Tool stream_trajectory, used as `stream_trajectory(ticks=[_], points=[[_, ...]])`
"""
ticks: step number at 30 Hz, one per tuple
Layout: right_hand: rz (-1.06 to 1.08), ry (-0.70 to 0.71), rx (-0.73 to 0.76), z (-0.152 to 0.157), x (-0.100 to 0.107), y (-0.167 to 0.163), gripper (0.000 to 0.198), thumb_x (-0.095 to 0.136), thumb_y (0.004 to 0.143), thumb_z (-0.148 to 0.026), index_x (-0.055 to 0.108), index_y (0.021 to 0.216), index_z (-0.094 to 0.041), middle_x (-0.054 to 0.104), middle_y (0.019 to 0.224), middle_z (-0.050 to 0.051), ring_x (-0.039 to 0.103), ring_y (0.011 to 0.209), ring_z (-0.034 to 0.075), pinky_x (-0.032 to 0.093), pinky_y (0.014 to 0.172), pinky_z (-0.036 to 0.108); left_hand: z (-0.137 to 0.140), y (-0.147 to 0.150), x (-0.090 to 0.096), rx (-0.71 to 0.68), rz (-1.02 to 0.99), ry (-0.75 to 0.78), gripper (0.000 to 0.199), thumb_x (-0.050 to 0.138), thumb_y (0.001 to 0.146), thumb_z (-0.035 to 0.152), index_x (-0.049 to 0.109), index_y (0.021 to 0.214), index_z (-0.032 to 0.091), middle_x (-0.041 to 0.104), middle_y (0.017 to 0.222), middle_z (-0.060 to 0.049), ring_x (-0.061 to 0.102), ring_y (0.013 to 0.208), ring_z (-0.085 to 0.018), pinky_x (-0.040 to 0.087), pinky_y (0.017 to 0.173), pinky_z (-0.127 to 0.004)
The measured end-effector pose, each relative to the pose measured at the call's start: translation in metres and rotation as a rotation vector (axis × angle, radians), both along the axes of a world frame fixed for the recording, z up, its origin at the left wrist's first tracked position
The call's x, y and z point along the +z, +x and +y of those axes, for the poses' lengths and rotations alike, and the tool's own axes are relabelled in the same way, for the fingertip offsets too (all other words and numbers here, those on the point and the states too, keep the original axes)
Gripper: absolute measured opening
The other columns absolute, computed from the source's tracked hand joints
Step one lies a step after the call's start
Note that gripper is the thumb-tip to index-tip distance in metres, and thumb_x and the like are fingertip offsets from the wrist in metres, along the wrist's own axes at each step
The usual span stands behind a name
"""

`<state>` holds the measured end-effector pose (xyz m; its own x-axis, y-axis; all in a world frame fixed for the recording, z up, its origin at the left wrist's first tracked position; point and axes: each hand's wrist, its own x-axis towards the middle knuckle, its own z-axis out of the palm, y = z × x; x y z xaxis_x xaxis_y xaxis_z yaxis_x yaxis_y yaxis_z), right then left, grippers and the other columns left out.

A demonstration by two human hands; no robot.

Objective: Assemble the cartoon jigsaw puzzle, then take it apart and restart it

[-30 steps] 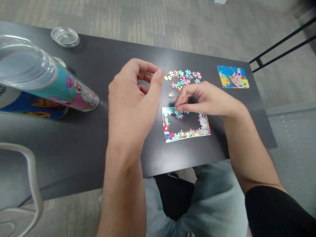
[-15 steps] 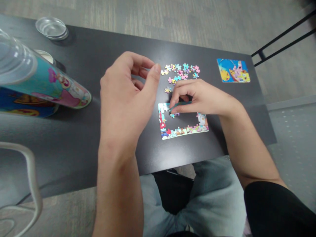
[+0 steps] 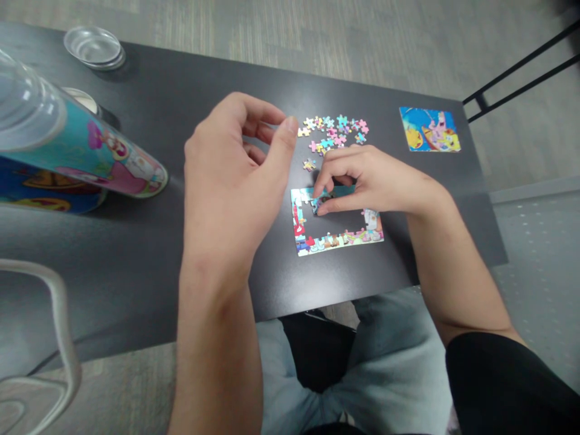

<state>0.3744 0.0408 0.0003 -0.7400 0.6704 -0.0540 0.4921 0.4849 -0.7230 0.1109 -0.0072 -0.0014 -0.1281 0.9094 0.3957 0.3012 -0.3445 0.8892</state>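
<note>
A jigsaw frame (image 3: 338, 240) of joined edge pieces lies on the dark table, its middle mostly bare. Over its upper left part my right hand (image 3: 362, 178) pinches a small blue puzzle piece (image 3: 315, 206) with thumb and forefinger, against the inner side of the top edge. My fingers hide part of the top border. My left hand (image 3: 242, 163) hovers left of the loose puzzle pieces (image 3: 333, 134), thumb tip and forefinger brought together. Whether something sits in that pinch is hidden. One loose piece (image 3: 309, 164) lies between the pile and the frame.
A printed picture card (image 3: 429, 129) lies at the table's right end. On the left are two picture-covered cylinders, one a clear-topped tube (image 3: 90, 139), with metal lids (image 3: 94, 47) behind. A white cable (image 3: 58, 314) curves at lower left. Black rails (image 3: 521, 78) stand beyond the right corner.
My right thumb has shifted slightly down and right, and the blue piece under those fingers has turned or moved a little. My left hand is nearly still.
</note>
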Motion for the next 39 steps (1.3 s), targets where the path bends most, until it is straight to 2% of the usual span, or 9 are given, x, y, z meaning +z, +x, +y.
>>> stream_trajectory(ticks=[4,10,15,20,25,30,33,37,39], points=[[0.009,0.016,0.006,0.001,0.000,0.000,0.033,0.108,0.103,-0.060,0.092,0.107,-0.031,0.078,0.097,0.000,0.066,0.091,0.025,0.050,0.084,0.040,0.000,0.000,0.000,-0.008,-0.014,0.003,0.003,0.092,0.113,0.017,0.094,0.116,0.015,0.091,0.103,-0.002,0.071,0.076,-0.014,0.052,0.072,-0.035],[0.035,0.053,0.040,0.002,-0.003,0.001,0.034,0.108,0.105,-0.061,0.091,0.104,-0.032,0.078,0.095,-0.002,0.067,0.085,0.022,0.047,0.084,0.041,0.001,0.000,0.000,-0.014,-0.011,-0.009,0.008,0.094,0.116,0.023,0.094,0.116,0.014,0.091,0.104,-0.003,0.072,0.077,-0.014,0.052,0.073,-0.035],[0.008,0.087,0.032,0.002,-0.004,0.003,0.031,0.107,0.105,-0.059,0.093,0.105,-0.032,0.080,0.095,-0.001,0.067,0.086,0.022,0.048,0.085,0.040,0.001,0.002,0.001,0.006,-0.019,0.004,0.005,0.094,0.110,0.011,0.095,0.115,0.013,0.090,0.102,-0.002,0.071,0.076,-0.012,0.052,0.072,-0.033],[-0.004,0.091,0.030,0.001,0.000,0.003,0.031,0.107,0.105,-0.061,0.094,0.104,-0.032,0.080,0.096,0.000,0.067,0.087,0.023,0.050,0.085,0.041,-0.001,0.000,0.004,-0.014,0.002,-0.030,0.002,0.092,0.114,0.016,0.093,0.115,0.017,0.091,0.105,-0.002,0.074,0.080,-0.014,0.053,0.073,-0.035],[0.004,0.099,0.041,0.001,0.003,0.002,0.023,0.101,0.110,-0.054,0.095,0.104,-0.033,0.073,0.090,-0.002,0.065,0.082,0.021,0.050,0.082,0.041,-0.001,-0.001,0.002,-0.011,-0.015,-0.005,0.003,0.093,0.115,0.019,0.094,0.116,0.016,0.091,0.104,-0.001,0.072,0.078,-0.014,0.051,0.073,-0.036],[-0.014,0.061,0.029,0.001,0.005,0.003,0.028,0.100,0.110,-0.060,0.097,0.105,-0.033,0.072,0.087,-0.001,0.064,0.081,0.022,0.050,0.080,0.042,-0.001,0.001,0.000,-0.013,-0.012,-0.005,0.001,0.093,0.115,0.018,0.093,0.115,0.018,0.090,0.103,-0.001,0.073,0.077,-0.015,0.049,0.072,-0.037],[0.032,0.110,-0.086,-0.001,0.012,0.007,0.031,0.103,0.108,-0.063,0.098,0.102,-0.034,0.073,0.085,0.001,0.063,0.079,0.023,0.048,0.078,0.045,-0.001,0.001,0.002,-0.009,-0.001,-0.028,0.003,0.093,0.115,0.017,0.092,0.114,0.020,0.091,0.104,-0.001,0.075,0.080,-0.016,0.052,0.074,-0.038],[0.054,0.251,-0.426,0.000,0.018,0.020,0.039,0.104,0.104,-0.073,0.095,0.099,-0.035,0.073,0.088,0.006,0.062,0.085,0.030,0.054,0.084,0.051,-0.001,-0.001,0.003,-0.022,-0.005,-0.051,0.004,0.093,0.112,0.025,0.093,0.115,0.023,0.090,0.104,0.000,0.074,0.081,-0.017,0.054,0.076,-0.039],[0.048,0.339,-0.533,0.005,0.014,0.029,0.038,0.102,0.106,-0.070,0.093,0.101,-0.034,0.075,0.092,0.007,0.064,0.090,0.032,0.056,0.090,0.054,-0.001,-0.003,0.003,-0.025,-0.011,-0.071,0.006,0.093,0.109,0.027,0.093,0.115,0.025,0.091,0.104,0.001,0.074,0.080,-0.018,0.054,0.074,-0.041]])
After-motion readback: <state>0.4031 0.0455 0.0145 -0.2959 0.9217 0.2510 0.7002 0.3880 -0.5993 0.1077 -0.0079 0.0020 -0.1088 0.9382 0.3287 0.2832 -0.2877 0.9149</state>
